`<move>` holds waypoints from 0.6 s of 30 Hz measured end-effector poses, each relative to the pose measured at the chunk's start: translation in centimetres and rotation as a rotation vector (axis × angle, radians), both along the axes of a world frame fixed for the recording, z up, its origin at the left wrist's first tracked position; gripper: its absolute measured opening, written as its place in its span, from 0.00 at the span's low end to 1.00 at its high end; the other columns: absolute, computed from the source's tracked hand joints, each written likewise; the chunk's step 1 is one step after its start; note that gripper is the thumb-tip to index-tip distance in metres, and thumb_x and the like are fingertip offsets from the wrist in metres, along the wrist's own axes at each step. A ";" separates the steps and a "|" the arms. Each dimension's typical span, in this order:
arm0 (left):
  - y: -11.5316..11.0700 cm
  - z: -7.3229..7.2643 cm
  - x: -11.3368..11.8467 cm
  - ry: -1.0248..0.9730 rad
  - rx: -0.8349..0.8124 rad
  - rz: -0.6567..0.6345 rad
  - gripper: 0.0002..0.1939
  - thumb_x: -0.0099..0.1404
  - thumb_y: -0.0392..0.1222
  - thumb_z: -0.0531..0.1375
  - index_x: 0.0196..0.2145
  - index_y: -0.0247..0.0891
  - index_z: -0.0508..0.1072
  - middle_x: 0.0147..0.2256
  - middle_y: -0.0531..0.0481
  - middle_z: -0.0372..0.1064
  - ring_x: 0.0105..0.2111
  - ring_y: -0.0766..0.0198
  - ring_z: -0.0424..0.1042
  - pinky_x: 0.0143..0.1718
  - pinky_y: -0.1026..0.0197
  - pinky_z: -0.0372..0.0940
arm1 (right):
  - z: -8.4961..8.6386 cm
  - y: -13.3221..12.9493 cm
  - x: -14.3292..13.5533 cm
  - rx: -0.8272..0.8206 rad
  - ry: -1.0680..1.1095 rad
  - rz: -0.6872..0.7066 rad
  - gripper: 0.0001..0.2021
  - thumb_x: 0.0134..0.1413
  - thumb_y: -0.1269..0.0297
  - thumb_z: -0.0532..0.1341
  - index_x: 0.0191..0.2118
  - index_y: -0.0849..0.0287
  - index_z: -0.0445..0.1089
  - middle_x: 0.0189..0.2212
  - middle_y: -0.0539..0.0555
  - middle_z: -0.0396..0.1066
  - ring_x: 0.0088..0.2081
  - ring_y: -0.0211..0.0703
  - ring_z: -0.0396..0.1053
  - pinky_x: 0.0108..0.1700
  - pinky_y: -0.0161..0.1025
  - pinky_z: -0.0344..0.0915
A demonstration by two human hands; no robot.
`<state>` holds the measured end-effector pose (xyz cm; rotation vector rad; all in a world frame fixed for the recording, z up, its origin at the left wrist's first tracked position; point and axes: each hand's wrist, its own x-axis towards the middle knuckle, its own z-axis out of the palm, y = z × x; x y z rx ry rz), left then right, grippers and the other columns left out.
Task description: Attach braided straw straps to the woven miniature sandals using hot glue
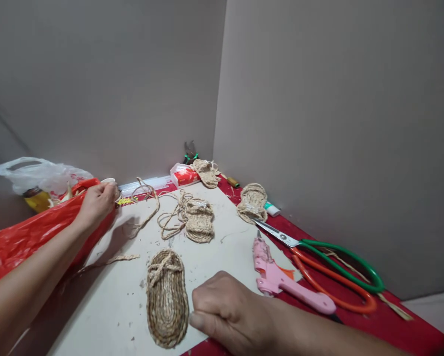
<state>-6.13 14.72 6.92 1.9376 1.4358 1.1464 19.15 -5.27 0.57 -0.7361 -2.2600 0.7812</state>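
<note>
My left hand [98, 201] reaches over the red plastic bag [58, 217], its fingers curled closed beside a small round thing with a white rim [110, 181]. What those fingers hold, if anything, is hidden. My right hand [231, 312] is closed in a fist low in the view, thumb pressed to the forefinger, with no held thing visible. Just left of that fist lies a woven straw slipper [166, 301] with a crossed strap at its far end. Behind it, a smaller braided straw slipper [199, 222] rests beside loose braided cord [173, 217].
A pink glue gun [277, 277] and large scissors [288, 240] with green and orange handles lie at right. More straw pieces [253, 200] [207, 173], pliers [190, 152] and a red packet [184, 175] stand toward the wall corner. Clear sticks [147, 185] lie behind the white board [106, 306].
</note>
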 end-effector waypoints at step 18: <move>-1.3 -2.5 7.1 0.047 -0.148 -0.294 0.13 0.59 0.49 0.56 0.23 0.39 0.63 0.17 0.58 0.57 0.15 0.71 0.55 0.17 0.67 0.51 | 0.0 0.0 0.0 0.190 -0.159 -0.107 0.06 0.59 0.71 0.54 0.31 0.59 0.65 0.25 0.48 0.67 0.28 0.34 0.64 0.33 0.30 0.60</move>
